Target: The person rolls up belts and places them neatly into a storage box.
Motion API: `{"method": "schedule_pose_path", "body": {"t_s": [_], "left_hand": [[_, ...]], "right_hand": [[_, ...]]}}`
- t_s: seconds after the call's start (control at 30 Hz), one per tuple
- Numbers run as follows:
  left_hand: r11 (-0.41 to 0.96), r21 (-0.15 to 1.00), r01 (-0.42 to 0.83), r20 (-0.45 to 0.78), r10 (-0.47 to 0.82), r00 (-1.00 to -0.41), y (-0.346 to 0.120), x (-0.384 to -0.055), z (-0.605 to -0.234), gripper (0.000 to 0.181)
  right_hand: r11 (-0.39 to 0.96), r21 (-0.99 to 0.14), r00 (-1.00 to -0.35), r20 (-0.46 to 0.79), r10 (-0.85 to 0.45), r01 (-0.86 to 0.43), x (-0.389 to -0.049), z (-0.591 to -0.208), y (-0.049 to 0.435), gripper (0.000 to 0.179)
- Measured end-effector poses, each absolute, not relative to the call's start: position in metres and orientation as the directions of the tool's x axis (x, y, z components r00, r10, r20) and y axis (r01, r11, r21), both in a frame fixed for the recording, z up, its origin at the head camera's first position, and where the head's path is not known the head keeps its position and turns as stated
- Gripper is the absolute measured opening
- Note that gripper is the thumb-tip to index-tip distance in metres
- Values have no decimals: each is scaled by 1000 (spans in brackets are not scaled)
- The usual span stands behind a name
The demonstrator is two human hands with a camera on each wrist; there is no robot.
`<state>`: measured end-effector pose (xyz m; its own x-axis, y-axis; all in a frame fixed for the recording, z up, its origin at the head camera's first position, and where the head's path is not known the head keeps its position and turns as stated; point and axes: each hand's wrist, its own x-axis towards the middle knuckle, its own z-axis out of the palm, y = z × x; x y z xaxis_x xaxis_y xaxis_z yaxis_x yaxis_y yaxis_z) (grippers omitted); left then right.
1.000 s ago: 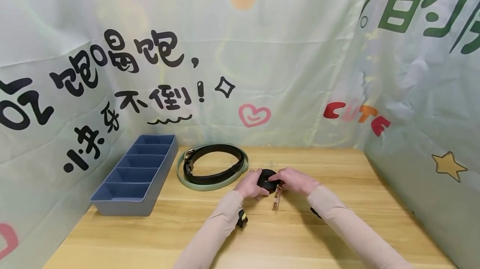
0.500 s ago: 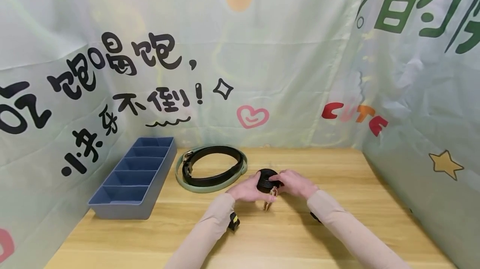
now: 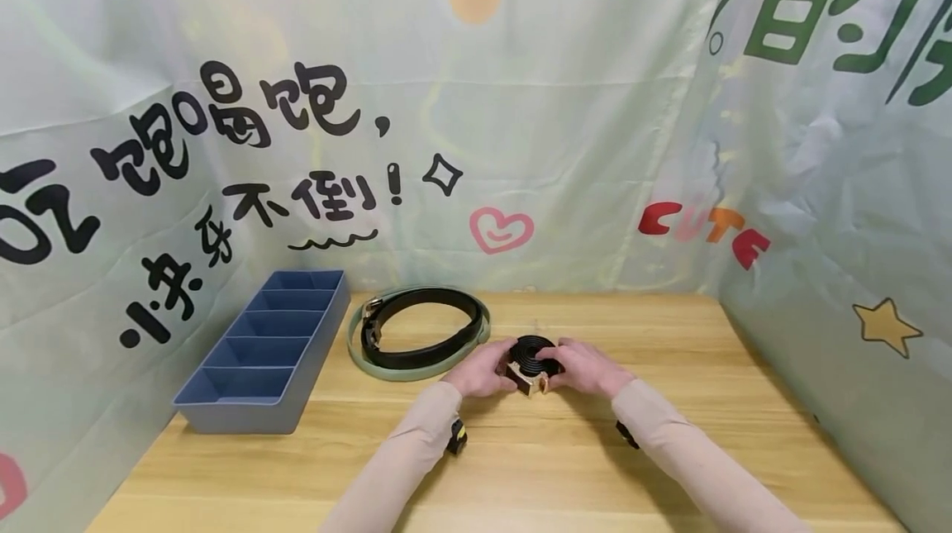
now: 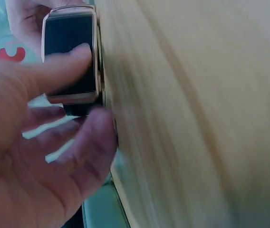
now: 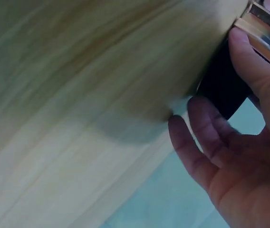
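Observation:
A black belt [image 3: 532, 351] is wound into a tight flat coil on the table between both hands. Its gold buckle [image 3: 527, 381] lies against the near side of the coil. My left hand [image 3: 483, 369] grips the coil from the left, and in the left wrist view the thumb [image 4: 63, 71] lies across the buckle's frame. From the right, my right hand [image 3: 589, 365] holds the coil, index finger on its top. The right wrist view has that thumb [image 5: 251, 59] at the buckle's edge and fingers around the black strap side.
Behind and left of the hands, a black belt [image 3: 424, 357] and a pale green belt [image 3: 405, 373] lie looped together. A blue-grey divided box [image 3: 286, 405] stands at the table's left. Printed cloth [image 3: 595, 145] walls the table's back and sides.
The buckle, which stuck out toward the front, has been folded up against the coil's near side. My left hand has drawn slightly left; the right has barely moved.

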<state>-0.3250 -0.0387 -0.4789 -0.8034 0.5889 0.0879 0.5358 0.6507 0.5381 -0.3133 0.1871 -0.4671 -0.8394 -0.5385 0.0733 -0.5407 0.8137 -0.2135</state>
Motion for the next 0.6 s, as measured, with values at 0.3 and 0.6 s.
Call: {"method": "schedule_pose_path", "body": {"t_s": [0.3,0.6], "left_hand": [[765,477,433,162,408,-899,-33,-322,-475,4],[674,692,257,-40,392,-919,-28,-320,-473,35]], "right_hand": [[853,-225,-882,90,-462,-470,-305,-470,173,59],[877,-251,-911,66,-406,-409,-302,-475,165,62]]}}
